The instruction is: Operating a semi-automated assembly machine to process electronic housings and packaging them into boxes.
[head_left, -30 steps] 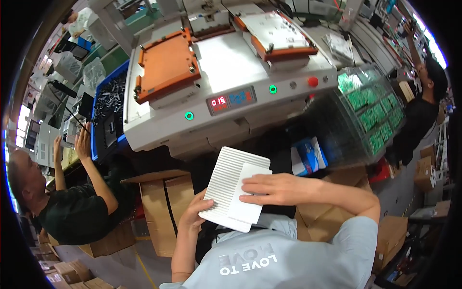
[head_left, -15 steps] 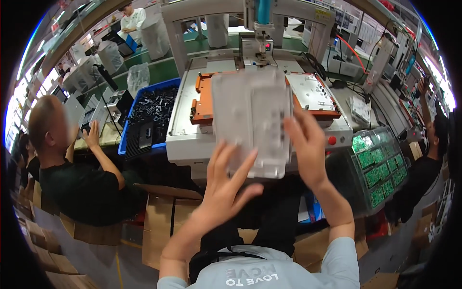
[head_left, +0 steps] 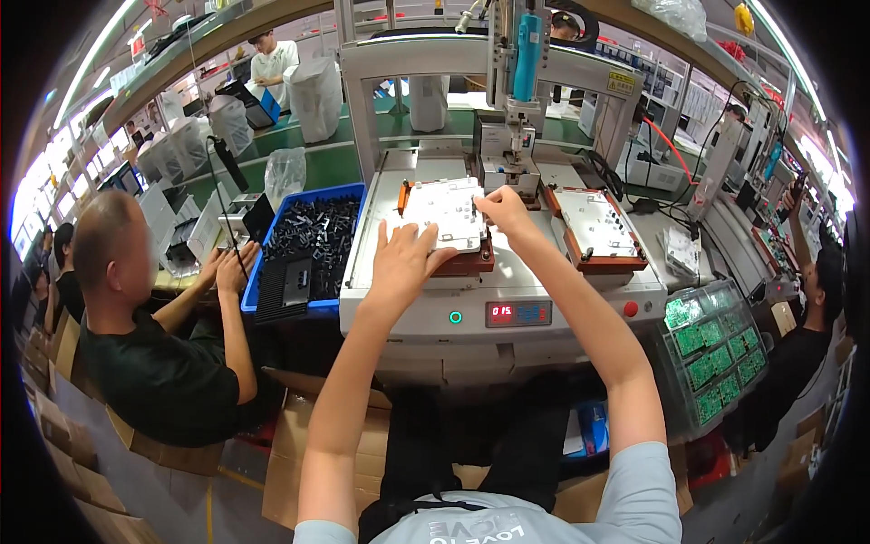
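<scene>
A white moulded plastic panel (head_left: 444, 201) with small raised fittings lies over the reddish-brown fixture (head_left: 473, 263) on the left of the machine bed. My left hand (head_left: 405, 260) rests on the panel's near left side with its fingers spread. At the panel's right edge, the bent fingers of my right hand (head_left: 504, 210) are closed on the rim. The fingertips' undersides are hidden. A second white panel (head_left: 591, 218) sits in the matching fixture to the right, and neither hand touches it. Just beyond my right hand stands the machine's driver head (head_left: 518, 136).
To the left is a blue bin (head_left: 249, 295) of small black parts, with a seated co-worker (head_left: 149, 344) beside it. A red button (head_left: 631, 309) and lit display (head_left: 518, 314) mark the machine's front. Green circuit boards lie in a clear tray (head_left: 678, 363) at the right.
The white panel has moved away from me, down onto the left fixture. Both hands have reached forward with it, and the right now grips its right edge. My view has shifted slightly.
</scene>
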### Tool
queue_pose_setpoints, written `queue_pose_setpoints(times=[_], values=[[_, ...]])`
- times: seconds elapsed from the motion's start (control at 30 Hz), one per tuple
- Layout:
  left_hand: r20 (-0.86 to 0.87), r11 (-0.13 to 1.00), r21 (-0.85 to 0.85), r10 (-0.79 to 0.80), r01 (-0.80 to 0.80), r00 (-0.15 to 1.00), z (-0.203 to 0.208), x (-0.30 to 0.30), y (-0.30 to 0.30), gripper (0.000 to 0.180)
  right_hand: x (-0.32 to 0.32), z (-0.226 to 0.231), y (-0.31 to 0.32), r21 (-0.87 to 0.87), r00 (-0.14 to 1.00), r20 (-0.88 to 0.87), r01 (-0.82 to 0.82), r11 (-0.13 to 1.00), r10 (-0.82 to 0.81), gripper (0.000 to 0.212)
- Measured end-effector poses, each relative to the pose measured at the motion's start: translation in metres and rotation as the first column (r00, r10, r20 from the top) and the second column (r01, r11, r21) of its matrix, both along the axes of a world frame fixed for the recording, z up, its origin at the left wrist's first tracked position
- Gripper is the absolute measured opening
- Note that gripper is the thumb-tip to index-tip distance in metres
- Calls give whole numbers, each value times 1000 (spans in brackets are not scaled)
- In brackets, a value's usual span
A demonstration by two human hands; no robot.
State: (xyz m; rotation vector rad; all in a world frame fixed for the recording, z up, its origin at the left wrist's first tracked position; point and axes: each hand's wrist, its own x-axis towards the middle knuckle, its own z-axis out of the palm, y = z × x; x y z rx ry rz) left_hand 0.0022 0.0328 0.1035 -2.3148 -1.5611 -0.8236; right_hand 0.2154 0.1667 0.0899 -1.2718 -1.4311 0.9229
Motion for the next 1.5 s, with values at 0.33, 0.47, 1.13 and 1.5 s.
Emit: queue_pose_setpoints(times=[0.33, 0.47, 1.13, 1.5], values=[[-172, 997, -12, 75, -78, 982, 1, 12, 1, 73, 7, 1, -5, -327, 977, -175, -176, 928, 123, 40], [-138, 989, 147, 27, -6, 990, -12, 5, -3, 82, 3, -6, -2, -306, 951, -288, -199, 931, 109, 36], [-76, 979, 205, 8, 8, 997, -23, 4, 1, 82, 7, 3, 58, 223, 972, 178, -189, 956, 151, 25], [-84, 986, 165, 41, -26, 996, -28, 5, 2, 83, -4, -1, 54, 278, 980, 192, -108, 955, 55, 20]])
